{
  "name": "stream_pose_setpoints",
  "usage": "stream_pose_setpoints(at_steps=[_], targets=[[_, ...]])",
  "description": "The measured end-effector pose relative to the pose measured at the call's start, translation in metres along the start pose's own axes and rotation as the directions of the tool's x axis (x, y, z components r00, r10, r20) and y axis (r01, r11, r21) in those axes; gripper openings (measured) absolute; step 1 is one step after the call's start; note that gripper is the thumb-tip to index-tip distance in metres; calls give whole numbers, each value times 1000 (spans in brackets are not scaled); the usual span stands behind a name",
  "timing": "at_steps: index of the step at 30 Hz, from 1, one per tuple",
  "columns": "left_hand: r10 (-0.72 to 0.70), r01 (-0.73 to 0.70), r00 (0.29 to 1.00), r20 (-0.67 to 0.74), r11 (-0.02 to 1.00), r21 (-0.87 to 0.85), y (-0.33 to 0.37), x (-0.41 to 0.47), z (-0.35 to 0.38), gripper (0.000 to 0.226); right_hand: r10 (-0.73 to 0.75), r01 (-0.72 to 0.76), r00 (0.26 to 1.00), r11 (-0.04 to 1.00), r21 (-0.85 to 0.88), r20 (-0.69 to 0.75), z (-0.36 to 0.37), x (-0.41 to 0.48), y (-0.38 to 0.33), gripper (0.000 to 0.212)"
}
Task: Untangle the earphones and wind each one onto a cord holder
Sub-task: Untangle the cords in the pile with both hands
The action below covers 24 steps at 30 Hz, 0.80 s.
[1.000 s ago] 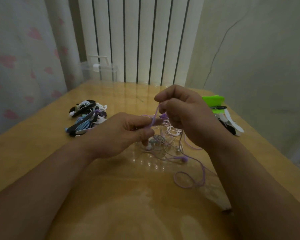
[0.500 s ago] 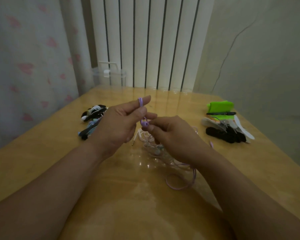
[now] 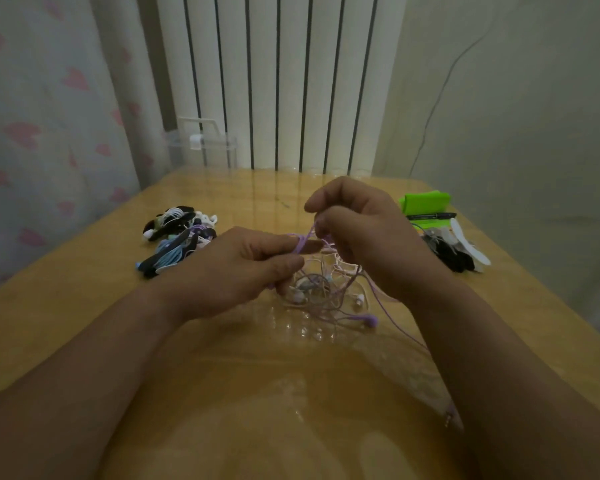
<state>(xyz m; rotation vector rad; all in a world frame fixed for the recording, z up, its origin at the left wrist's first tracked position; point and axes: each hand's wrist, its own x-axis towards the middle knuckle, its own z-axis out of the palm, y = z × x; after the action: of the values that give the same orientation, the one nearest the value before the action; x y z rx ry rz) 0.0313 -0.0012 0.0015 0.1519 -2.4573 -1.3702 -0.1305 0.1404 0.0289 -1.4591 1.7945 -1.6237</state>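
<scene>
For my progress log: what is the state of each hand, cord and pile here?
left hand: pinches the purple cord
right hand: pinches the same cord, higher
earphone tangle: knotted, lying on the table
wound earphones: coiled up, heaped at left
cord holders: heaped at right

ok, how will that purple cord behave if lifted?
Probably floppy: the purple cord hangs in loose loops below the right hand. Likely drags the tangle along, as strands interlace. Seems light: the left hand holds it by a pinch.
</scene>
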Motion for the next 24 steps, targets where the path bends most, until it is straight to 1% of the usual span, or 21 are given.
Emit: stream_pose_setpoints(at_steps=[2, 3, 4, 5, 6, 8, 9, 10, 11, 12, 14, 16, 17, 19, 21, 22, 23, 24], targets=[[-11, 30, 997, 71, 962, -271, 3, -1, -2, 34, 38, -46, 998, 985, 164, 48, -3, 1, 2, 16], [5, 26, 997, 82, 929, -370, 4, -1, -3, 36, 52, -71, 995, 972, 224, 89, -3, 1, 3, 12], [22, 16, 997, 80, 895, -446, 5, -2, -4, 37, 64, -94, 991, 963, 254, 121, -3, 0, 5, 10], [33, 4, 997, 64, 864, -504, 5, -2, -5, 38, 77, -108, 988, 964, 245, 132, -1, 0, 7, 10], [41, -11, 998, 41, 835, -550, 5, -2, -6, 39, 84, -106, 989, 977, 184, 119, 3, 0, 11, 13], [26, -45, 999, -39, 794, -606, 3, 0, -7, 41, 54, -49, 996, 997, -67, 72, 14, -1, 15, 18], [6, -63, 995, -96, 790, -609, 1, 2, -8, 41, 27, -14, 997, 983, -186, 69, 21, -2, 17, 20], [-15, -82, 987, -158, 803, -590, -2, 3, -9, 41, 6, 15, 997, 966, -258, 82, 27, -2, 18, 20], [-33, -95, 975, -220, 831, -547, -6, 5, -10, 40, 0, 29, 995, 957, -288, 100, 32, -4, 17, 20], [-40, -101, 958, -283, 878, -468, -8, 6, -12, 39, -2, 38, 993, 951, -308, 116, 36, -5, 16, 20], [-27, -71, 916, -401, 971, -228, -9, 7, -11, 38, 5, 47, 991, 926, -374, 137, 38, -6, 15, 24], [36, -44, 883, -469, 999, -7, -12, 8, -10, 36, 9, 61, 988, 897, -438, 157, 38, -7, 15, 25], [73, -38, 885, -461, 996, 84, -13, 8, -10, 35, 2, 70, 988, 883, -464, 153, 36, -8, 14, 25], [107, -25, 925, -366, 975, 221, -13, 7, -8, 34, -28, 77, 994, 868, -490, 108, 29, -7, 10, 23], [91, -9, 956, -281, 960, 280, -11, 4, -8, 26, -45, 60, 998, 888, -456, 44, 16, -5, 5, 21], [80, -9, 967, -243, 960, 279, -9, 3, -8, 28, -46, 47, 999, 906, -422, 12, 9, -3, 3, 21], [69, -20, 978, -196, 970, 241, -6, 2, -7, 34, -42, 36, 999, 925, -378, -7, 2, -2, 2, 22], [51, -30, 990, -133, 988, 153, -4, 2, -6, 37, -36, 33, 999, 947, -320, -2, -3, -2, 0, 23]])
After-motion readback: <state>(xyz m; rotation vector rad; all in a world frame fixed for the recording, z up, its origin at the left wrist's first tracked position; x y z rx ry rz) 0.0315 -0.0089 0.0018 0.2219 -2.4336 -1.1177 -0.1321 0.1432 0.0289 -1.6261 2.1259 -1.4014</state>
